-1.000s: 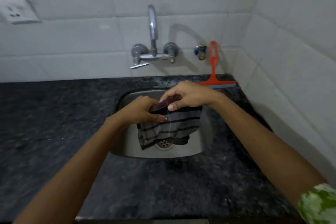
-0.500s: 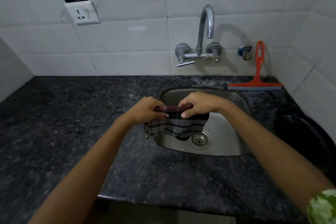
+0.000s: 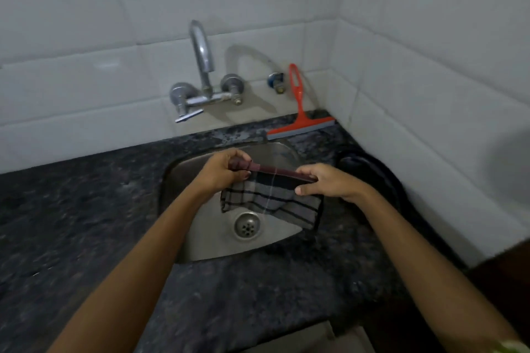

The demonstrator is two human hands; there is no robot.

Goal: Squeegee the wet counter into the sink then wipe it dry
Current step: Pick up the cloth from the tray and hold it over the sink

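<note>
A grey cloth (image 3: 269, 200) with dark stripes and a maroon top edge hangs over the steel sink (image 3: 200, 235). My left hand (image 3: 222, 171) grips its left top corner and my right hand (image 3: 324, 182) grips its right top corner, so the edge is stretched between them. The cloth's lower part droops just above the drain (image 3: 247, 224). A red squeegee (image 3: 299, 117) leans against the back wall at the far right, its blade resting on the dark speckled counter (image 3: 86, 209). A wet patch shows on the counter behind the sink.
A chrome tap (image 3: 204, 77) with two valves is mounted on the white tiled wall above the sink. A small blue valve (image 3: 276, 80) sits beside the squeegee handle. A black round object (image 3: 370, 172) lies on the counter right of the sink, near the side wall.
My hands have drawn apart, stretching the cloth's top edge wider over the sink. My view has swung back to the right, toward the corner.
</note>
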